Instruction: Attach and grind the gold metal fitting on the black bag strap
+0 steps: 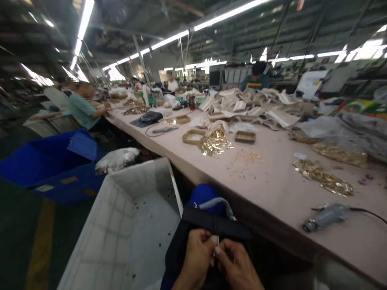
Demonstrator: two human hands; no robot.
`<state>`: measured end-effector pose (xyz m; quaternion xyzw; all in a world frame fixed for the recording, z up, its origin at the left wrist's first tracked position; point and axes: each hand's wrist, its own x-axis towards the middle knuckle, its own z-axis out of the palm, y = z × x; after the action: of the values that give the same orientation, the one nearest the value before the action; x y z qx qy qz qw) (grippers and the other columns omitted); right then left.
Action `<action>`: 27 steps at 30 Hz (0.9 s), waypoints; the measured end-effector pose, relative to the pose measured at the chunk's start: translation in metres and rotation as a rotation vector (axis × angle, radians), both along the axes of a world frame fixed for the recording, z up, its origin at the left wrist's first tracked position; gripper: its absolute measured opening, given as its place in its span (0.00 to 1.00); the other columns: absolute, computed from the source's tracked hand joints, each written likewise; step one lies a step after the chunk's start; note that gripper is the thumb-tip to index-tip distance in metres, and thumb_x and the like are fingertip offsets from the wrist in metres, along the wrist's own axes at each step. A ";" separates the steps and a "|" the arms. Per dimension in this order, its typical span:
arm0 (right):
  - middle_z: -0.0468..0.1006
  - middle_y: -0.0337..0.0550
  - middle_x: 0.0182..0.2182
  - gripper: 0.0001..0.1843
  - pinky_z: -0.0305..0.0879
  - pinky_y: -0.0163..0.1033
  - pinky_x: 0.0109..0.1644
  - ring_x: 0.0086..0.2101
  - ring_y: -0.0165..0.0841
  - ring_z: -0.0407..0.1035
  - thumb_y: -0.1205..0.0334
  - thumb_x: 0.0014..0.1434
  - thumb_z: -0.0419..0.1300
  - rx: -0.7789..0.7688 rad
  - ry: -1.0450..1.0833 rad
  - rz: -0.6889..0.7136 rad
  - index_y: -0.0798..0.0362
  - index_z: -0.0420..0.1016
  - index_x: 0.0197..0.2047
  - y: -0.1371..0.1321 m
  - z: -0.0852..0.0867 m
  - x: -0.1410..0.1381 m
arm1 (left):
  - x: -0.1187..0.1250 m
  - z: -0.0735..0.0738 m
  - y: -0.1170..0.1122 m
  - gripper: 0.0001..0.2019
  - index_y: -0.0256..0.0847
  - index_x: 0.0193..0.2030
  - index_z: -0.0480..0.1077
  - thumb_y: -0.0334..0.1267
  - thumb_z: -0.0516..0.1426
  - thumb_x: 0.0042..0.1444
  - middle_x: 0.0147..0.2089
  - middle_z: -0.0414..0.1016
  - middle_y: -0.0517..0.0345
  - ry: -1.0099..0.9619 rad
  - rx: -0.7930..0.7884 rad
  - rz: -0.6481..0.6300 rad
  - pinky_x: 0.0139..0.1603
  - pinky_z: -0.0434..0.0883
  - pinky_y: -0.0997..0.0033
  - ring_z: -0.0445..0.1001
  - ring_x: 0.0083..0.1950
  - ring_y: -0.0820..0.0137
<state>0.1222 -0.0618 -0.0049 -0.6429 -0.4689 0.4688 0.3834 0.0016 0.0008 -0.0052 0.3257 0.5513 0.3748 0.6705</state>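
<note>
My left hand (197,251) and my right hand (237,262) meet low in the view, over a black fabric piece (193,219) that looks like a bag. A small, thin, shiny metal piece (217,241) stands between their fingertips. Both hands are closed in a pinch around it, thumbs close together. A grey strap (216,202) and blue material (204,193) show just beyond the black fabric. Part of the fabric under my hands is in shadow, so its lower side is hard to make out.
On the long table (284,177) are gold metal pieces (216,141), another gold pile (323,177), small trays (245,137) and a corded electric screwdriver (328,216). A white bin (148,225) and a blue bin (60,169) stand left. Co-workers (84,106) sit farther off.
</note>
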 end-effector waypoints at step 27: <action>0.72 0.38 0.26 0.21 0.63 0.37 0.34 0.28 0.30 0.66 0.45 0.72 0.55 0.329 -0.054 0.039 0.53 0.74 0.36 0.083 0.032 0.049 | 0.008 0.051 0.039 0.13 0.36 0.46 0.80 0.37 0.56 0.62 0.30 0.81 0.54 0.297 0.523 -0.338 0.28 0.68 0.71 0.76 0.24 0.69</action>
<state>0.1715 0.0216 0.0270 -0.5746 -0.5618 0.3757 0.4616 0.0091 0.0398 0.0458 0.6243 0.4664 0.3354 0.5293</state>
